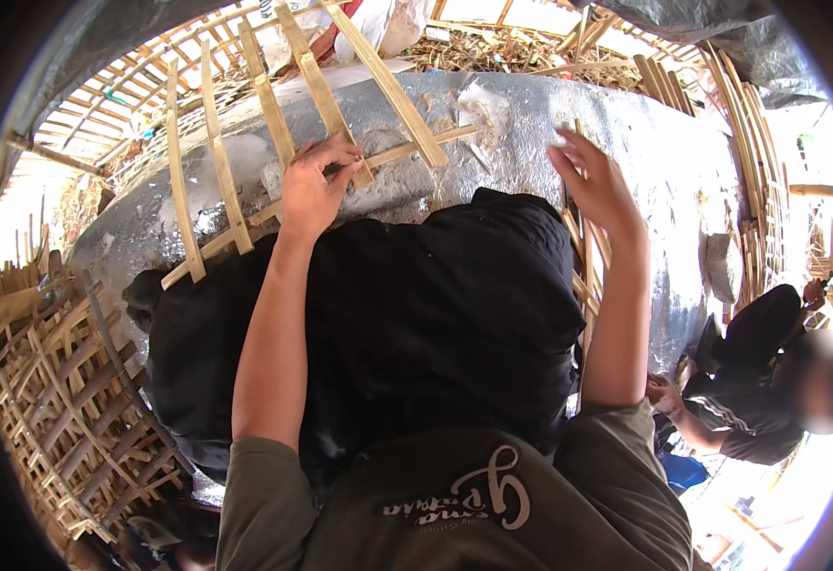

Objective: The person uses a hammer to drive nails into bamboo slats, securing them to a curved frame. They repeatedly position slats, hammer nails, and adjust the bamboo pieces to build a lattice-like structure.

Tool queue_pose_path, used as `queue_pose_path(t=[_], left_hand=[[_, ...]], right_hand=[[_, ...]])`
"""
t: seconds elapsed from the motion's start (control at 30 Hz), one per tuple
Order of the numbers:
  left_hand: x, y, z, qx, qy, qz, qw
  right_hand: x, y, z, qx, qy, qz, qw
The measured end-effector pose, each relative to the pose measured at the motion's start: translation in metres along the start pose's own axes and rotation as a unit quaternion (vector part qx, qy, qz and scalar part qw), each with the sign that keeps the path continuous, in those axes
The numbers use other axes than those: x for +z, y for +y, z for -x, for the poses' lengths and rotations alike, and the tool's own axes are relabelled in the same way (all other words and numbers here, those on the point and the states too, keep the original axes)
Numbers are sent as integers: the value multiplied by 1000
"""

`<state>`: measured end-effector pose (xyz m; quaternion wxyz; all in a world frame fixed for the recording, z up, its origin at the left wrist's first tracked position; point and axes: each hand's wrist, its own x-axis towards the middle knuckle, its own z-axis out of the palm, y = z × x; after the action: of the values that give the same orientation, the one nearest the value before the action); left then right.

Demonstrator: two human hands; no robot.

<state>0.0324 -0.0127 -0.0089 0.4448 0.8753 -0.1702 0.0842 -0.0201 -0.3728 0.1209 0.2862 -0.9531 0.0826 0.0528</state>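
A frame of split bamboo lies in front of me: several long slats [266, 105] run away from me across one crosswise bamboo strip [215, 247]. My left hand [312, 187] is closed on a slat where it meets this strip, thumb and fingertips together at the crossing. To the right, my right hand [595, 181] hovers over the silvery sheet with its fingers apart and nothing visible in them. Its underside is hidden. Black cloth [416, 295] covers my lap and legs, below both forearms.
A silvery sheet [664, 162] covers the ground. Woven bamboo panels [74, 400] stand at the left, and bundled bamboo strips [754, 171] at the right. More bamboo pieces [590, 276] lie beside my right leg. Another person [750, 400] sits at the lower right. A stone [721, 266] rests nearby.
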Motion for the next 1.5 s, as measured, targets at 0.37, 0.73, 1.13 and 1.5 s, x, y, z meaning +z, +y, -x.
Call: queue_pose_path(t=[0.37,0.73,1.13,1.5], left_hand=[[4,-8,1,-3,4,32,999],[3,-9,1,-10,5,52,999],[8,-8,0,-11,16,64,998],[3,-2,0,-20,-8,52,998]], right_hand=[[69,65,114,76,64,-476,874],[66,106,200,147,11,-89,985],[128,142,206,85,151,-61,983],[122,153,177,121,93,-126,980]])
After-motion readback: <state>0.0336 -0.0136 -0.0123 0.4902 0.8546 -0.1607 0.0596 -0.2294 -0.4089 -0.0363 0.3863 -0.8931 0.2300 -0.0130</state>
